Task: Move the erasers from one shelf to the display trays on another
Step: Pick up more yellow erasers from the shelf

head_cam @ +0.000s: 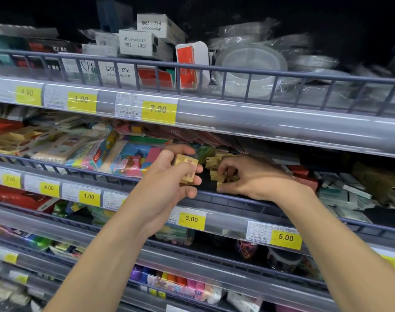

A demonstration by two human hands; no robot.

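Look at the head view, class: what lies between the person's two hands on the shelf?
In the head view, a loose pile of small yellow erasers lies between the left hand, which holds a few erasers, and the right hand, whose fingers reach into the pile.

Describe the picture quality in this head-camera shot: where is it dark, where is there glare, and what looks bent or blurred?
Head view: the space above the top shelf is nearly black; white glare streaks run along the clear price rail; the wide lens bows the shelf edges; the right hand in the pile of yellow erasers is smeared by motion, the left hand holding erasers is sharper; the lower-left corner is soft.
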